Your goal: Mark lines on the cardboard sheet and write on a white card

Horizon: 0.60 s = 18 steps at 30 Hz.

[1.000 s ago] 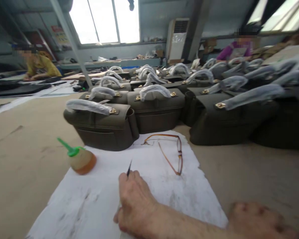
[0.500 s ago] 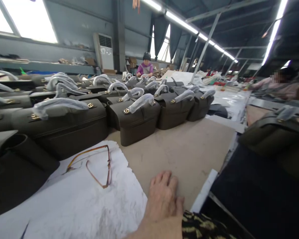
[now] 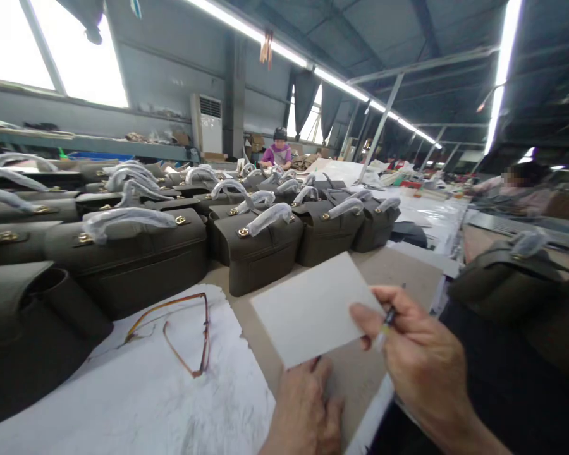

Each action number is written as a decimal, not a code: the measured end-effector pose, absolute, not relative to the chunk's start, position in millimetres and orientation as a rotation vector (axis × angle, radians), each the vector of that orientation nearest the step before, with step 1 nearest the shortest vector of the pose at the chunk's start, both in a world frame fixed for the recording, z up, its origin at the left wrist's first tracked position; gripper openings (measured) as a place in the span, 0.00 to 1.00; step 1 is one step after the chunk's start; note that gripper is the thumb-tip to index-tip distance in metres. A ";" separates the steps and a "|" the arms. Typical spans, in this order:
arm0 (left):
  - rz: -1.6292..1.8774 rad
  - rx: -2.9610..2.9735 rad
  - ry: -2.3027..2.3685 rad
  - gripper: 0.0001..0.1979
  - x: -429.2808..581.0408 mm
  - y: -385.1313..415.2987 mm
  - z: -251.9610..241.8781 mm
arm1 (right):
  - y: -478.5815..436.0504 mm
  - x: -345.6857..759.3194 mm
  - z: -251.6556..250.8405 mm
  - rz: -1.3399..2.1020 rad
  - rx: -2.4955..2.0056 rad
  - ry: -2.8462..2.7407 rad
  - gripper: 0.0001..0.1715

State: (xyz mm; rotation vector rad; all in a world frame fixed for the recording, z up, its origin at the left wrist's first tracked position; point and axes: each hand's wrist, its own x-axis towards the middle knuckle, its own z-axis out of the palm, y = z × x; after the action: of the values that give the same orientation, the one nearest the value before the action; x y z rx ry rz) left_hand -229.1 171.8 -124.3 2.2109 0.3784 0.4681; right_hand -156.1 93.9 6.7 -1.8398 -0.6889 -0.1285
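Two hands in view now. Half a second ago, only one hand showed in full. Right hand (image 3: 420, 354) has come in from the lower right, thumb and fingers pinching the right edge of a white card (image 3: 317, 306). Card is new, not seen in either earlier frame; it's tilted, in front of the bags, covering part of the tan surface (image 3: 403, 268). Same hand also has a thin stick (image 3: 389, 316), dark at the top, clear-yellowish lower down. A dark tip poked in at bottom left in the previous frame; that spot now shows just paper.

Left hand (image 3: 308, 407) is low center, near its earlier place, but fingers no longer lie flat and visible: tips meet or go behind the card's lower edge, thumb lower and to the right. Gripping the card or just against it, cannot tell.

Glasses (image 3: 206, 323) unmoved on the stained paper sheet (image 3: 222, 392), left of the hands, well apart from them. Green-gray bag (image 3: 265, 259) stands just beyond the card, handle (image 3: 268, 220) in clear wrap, more bags around and behind. Person in purple (image 3: 277, 153) at the back, same place as before.
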 end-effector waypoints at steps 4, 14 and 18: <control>0.636 1.741 0.533 0.13 -226.3 182.6 -119.5 | 51.9 -99.6 -10.4 -0.194 -2.044 -0.451 0.28; 1.074 1.286 0.878 0.20 -226.1 226.9 -131.4 | 73.3 -102.2 -41.7 0.571 -2.061 -0.979 0.17; 1.046 1.375 0.869 0.15 -228.5 223.0 -125.1 | 99.0 -114.7 -60.4 0.415 -2.179 -1.286 0.09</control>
State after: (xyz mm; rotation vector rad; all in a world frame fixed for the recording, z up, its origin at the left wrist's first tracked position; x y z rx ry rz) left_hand -228.5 223.0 -125.1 1.3754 0.8685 1.0462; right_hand -114.7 99.0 -60.4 -2.1794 -1.2859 0.4146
